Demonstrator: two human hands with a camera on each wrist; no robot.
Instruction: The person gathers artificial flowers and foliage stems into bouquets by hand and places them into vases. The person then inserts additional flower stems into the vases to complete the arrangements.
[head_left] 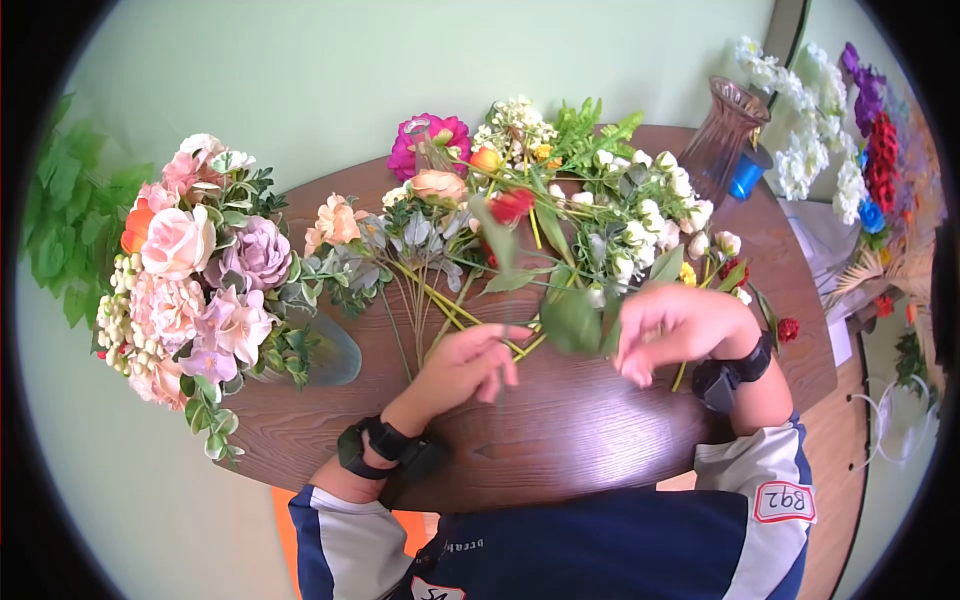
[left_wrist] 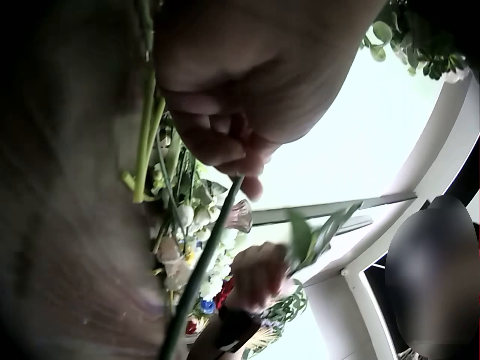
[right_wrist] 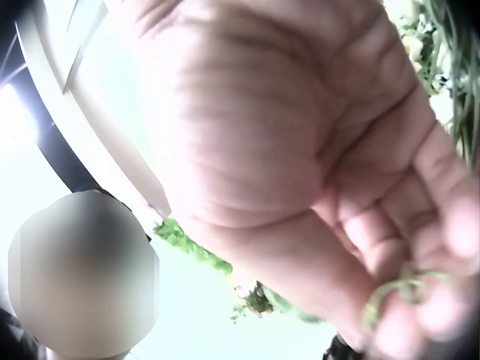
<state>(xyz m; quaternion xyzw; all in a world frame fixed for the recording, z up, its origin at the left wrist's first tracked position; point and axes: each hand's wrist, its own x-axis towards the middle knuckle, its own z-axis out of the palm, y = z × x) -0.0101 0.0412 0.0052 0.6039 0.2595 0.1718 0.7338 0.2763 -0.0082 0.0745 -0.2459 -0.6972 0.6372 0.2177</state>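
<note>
Between the thumb and fingers of my left hand (head_left: 465,368) is a green flower stem (left_wrist: 202,270), which slants down past the fingertips in the left wrist view. My right hand (head_left: 685,328) is raised to its right, fingers curled. At its fingertips it pinches a thin green sprig (right_wrist: 409,289); broad green leaves (left_wrist: 315,236) stand beside that hand in the left wrist view. In the head view a blurred leaf (head_left: 572,322) hangs between the two hands. A blurred red flower (head_left: 512,206) shows above them; whether it belongs to the held stem, I cannot tell.
Artificial flowers, including white rosebuds (head_left: 650,235) and a magenta bloom (head_left: 440,145), lie across the dark wooden table (head_left: 590,430). A pink bouquet in a glass vase (head_left: 335,350) is at the left. A ribbed vase (head_left: 725,135) and a blue container (head_left: 748,175) stand back right.
</note>
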